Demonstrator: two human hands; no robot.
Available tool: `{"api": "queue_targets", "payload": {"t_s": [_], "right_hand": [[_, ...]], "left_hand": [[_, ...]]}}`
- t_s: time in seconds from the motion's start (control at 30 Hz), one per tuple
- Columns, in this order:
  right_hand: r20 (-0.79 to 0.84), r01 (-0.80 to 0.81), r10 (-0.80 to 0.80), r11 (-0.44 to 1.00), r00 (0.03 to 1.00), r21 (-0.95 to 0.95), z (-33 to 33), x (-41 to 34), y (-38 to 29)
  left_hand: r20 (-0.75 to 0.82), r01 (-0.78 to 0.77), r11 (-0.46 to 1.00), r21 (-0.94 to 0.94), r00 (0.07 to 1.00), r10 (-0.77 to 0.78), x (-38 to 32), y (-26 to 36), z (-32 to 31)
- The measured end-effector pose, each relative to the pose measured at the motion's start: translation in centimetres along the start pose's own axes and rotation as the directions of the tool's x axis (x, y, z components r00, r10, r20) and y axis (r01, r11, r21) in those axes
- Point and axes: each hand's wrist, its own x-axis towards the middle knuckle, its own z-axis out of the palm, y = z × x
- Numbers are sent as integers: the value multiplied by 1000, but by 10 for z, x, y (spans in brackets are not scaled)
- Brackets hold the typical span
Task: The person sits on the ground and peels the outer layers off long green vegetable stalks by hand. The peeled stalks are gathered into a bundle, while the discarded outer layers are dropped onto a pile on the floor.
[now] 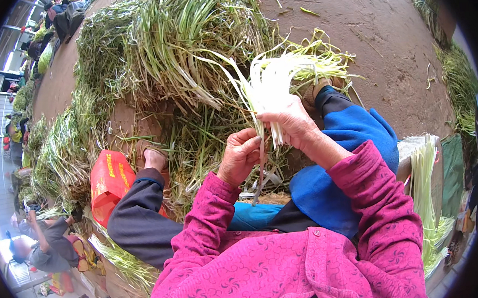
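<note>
My right hand (293,118) grips a bunch of pale leafy stalks (270,78), perhaps garlic chives, with their cut-looking white ends below the fist. Strong glare washes out the bunch's middle, and its yellow-green leaves (324,58) trail off to the right. Just left of it, my left hand (241,153) pinches a single stalk between thumb and finger. From that pinch a thin, limp strip (259,183) hangs towards my lap. Under both hands lies a litter of green and straw-coloured trimmings (201,139).
A large heap of uncleaned green stalks (173,41) lies ahead. By my left leg stands a red bag (112,182) bearing writing. Pale stalks (422,182) rest on a ledge at my right, and others (124,261) at my left. Another person (48,249) sits farther left.
</note>
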Motion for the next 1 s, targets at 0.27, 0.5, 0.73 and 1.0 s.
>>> {"api": "queue_targets", "payload": {"t_s": [0.27,0.5,0.73,1.0], "right_hand": [[-126,97,-91,994,988,46,2,-3,-12],[-291,318,-247,920,924,228,-12,2,-45],[-434,463,-337,857,836,227,-28,6,-61],[-503,530,-370,819,781,221,-37,12,-69]], "left_hand": [[-157,-206,978,16,966,206,3,-6,8],[-334,-261,965,13,909,250,-11,3,1],[-585,-185,977,101,783,209,-25,-5,-106],[-665,814,15,581,464,585,-105,-21,-224]]}}
